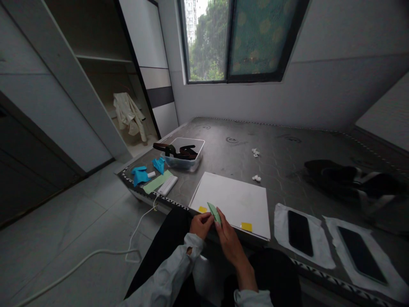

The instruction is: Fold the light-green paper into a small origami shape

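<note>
Between my two hands is a small folded piece of green paper (214, 212), held above the near edge of a white board (233, 198). My right hand (228, 234) grips it from the right, fingers along its side. My left hand (202, 225) pinches its lower left edge, with the fingertips close together. Two yellow sticky pieces (246, 227) lie on the board's near edge, one to either side of my hands. The white board rests flat on the grey mattress.
On the left are a clear plastic bin (183, 162) with dark straps, crumpled blue paper (139, 175), a green sheet (156, 182) and a white power strip (168, 185). Two phones (300, 232) lie on white cloths at right. A dark bag (348, 175) sits behind them.
</note>
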`<state>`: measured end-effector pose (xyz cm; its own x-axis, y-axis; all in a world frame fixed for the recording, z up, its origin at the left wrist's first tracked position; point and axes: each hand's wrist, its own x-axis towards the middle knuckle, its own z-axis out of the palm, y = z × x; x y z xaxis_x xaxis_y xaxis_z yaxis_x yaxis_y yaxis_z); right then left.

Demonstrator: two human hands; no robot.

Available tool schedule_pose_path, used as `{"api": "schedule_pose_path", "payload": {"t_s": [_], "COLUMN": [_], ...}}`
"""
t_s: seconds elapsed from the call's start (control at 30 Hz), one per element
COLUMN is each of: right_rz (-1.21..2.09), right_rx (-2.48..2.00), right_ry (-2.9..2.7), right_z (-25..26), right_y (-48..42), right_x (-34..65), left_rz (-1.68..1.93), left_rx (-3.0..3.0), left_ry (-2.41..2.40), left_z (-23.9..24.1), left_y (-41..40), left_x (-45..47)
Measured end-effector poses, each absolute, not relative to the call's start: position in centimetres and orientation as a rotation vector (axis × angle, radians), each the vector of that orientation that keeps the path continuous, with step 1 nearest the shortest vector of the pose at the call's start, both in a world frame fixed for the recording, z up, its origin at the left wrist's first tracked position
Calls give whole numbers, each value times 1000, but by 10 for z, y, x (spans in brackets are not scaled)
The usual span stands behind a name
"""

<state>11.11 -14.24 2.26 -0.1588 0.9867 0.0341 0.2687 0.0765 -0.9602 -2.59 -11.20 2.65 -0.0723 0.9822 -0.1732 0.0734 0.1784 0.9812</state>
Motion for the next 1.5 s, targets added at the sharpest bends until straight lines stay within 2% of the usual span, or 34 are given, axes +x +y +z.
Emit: {"api": "schedule_pose_path", "payload": {"t_s": [0.23,0.47,0.7,0.97,1.17,1.33,1.5], "right_rz": [944,843,865,1343,1208,1232,1211], "right_rx": [-1426,-1507,-1391,-1089,-1219,-1181,-1225], "right_ry": [-1740,-1591,-1307,-1089,-1038,-1043,-1092], "right_z": [27,31,37,42,43,43,43], "right_y": [-145,-139,-137,-137,-136,-136,-138], "right_x": [107,107,115,122,118,119,120], "left_rz": [972,897,1087,1147,1102,1129,992], "left_rx": [1500,1696,1341,1034,1021,979,1011], "left_ry": [1640,1706,1405,1312,1248,1188,1227], "left_z": [32,42,36,33,33,27,17], "left_y": [-118,-125,-122,-120,-122,-119,-115], "left_x": [-29,-25,-24,-22,-22,-22,-24]}}
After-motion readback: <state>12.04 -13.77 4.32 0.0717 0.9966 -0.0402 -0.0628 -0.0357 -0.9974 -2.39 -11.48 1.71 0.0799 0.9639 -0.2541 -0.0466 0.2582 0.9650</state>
